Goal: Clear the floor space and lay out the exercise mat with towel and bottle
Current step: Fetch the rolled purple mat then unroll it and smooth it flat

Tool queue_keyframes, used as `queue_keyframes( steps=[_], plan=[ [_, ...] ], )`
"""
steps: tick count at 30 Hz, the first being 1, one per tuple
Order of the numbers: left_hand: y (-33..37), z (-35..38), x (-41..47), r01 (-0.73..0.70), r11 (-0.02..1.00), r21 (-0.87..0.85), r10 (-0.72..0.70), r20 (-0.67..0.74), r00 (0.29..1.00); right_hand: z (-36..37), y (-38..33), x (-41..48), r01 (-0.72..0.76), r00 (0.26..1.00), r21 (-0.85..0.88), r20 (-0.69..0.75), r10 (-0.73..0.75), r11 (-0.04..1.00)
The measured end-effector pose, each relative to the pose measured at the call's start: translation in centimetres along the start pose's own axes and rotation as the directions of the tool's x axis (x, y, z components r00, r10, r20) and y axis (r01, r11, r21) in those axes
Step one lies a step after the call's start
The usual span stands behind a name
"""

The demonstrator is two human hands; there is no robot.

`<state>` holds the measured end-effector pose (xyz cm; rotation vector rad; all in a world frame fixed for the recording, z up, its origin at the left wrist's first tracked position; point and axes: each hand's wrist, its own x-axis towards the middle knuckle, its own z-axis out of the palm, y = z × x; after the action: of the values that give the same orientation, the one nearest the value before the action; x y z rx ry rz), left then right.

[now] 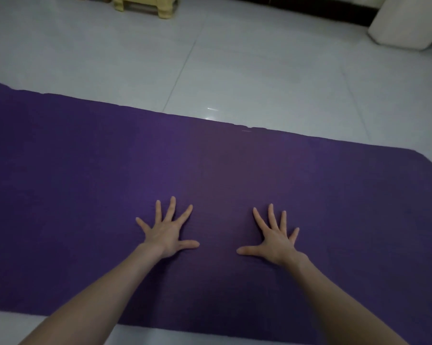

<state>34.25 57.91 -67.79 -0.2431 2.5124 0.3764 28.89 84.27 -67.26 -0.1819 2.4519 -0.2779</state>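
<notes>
A purple exercise mat (85, 175) lies unrolled flat on the pale tiled floor, running from the left edge of the view to a rounded end at the right. My left hand (169, 231) presses palm-down on the mat with fingers spread wide. My right hand (274, 236) does the same a little to its right, about a hand's width away. Neither hand holds anything. No towel or bottle is in view.
A small yellow stool (145, 5) stands at the far top left on the floor (234, 70). A white cushioned piece of furniture (408, 21) sits at the top right corner. A strip of tile shows in front of the mat's near edge.
</notes>
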Motion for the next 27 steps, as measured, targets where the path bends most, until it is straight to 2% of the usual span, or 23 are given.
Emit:
queue_keyframes(
  steps=[27],
  plan=[
    [0.2, -0.86, 0.85, -0.024, 0.999, -0.024, 0.024, -0.002, 1.0, 0.57, 0.51, -0.1, -0.031, 0.999, 0.088, -0.014, 0.032, 0.996]
  ],
)
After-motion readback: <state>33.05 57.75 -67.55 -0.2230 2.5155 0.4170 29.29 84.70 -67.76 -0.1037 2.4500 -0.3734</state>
